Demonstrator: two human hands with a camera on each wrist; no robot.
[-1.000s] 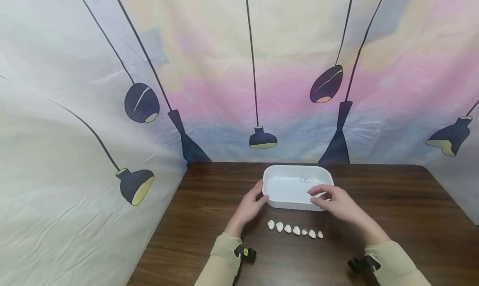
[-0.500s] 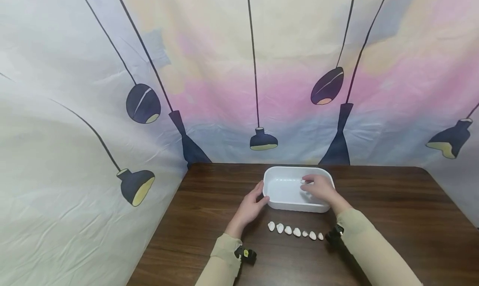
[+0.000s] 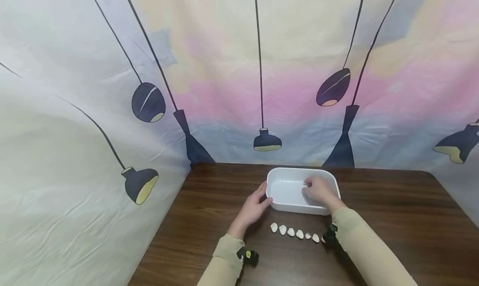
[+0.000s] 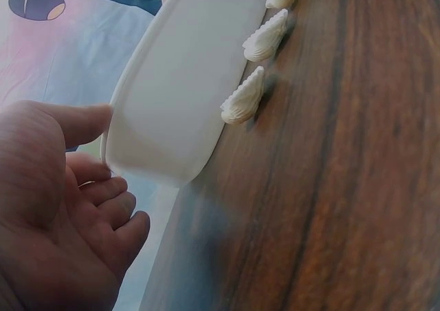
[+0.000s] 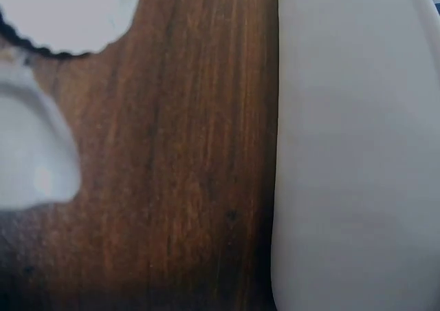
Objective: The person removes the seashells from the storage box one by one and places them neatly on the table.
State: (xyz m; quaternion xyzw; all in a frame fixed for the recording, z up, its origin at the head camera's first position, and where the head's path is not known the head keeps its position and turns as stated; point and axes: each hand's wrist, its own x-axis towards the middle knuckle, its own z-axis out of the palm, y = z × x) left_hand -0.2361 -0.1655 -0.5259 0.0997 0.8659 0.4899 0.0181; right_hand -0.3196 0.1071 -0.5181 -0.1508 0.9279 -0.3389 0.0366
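Note:
A white oblong dish (image 3: 287,191) stands near the table's far edge. My left hand (image 3: 252,208) holds its left end; in the left wrist view the thumb (image 4: 86,124) meets the rim and the other fingers curl beside the corner. Reaching inside the dish, my right hand (image 3: 319,190) brings thumb and fingertips together over a small whitish thing, apparently a seashell, mostly hidden by the fingers. In front of the dish lies a row of several white ribbed seashells (image 3: 291,232). The right wrist view shows two of them, one a blurred seashell (image 5: 34,142), but no right hand.
The dark wooden table (image 3: 393,219) stretches to both sides of the dish. Behind it hangs a pastel cloth (image 3: 224,140) printed with lamps. A black wrist camera (image 3: 330,235) on the right sleeve covers part of the row's right end.
My right hand has moved from the dish's front right rim inward, and its fingertips have closed over the small things lying there. My left hand keeps its place on the dish. The head view shifts slightly.

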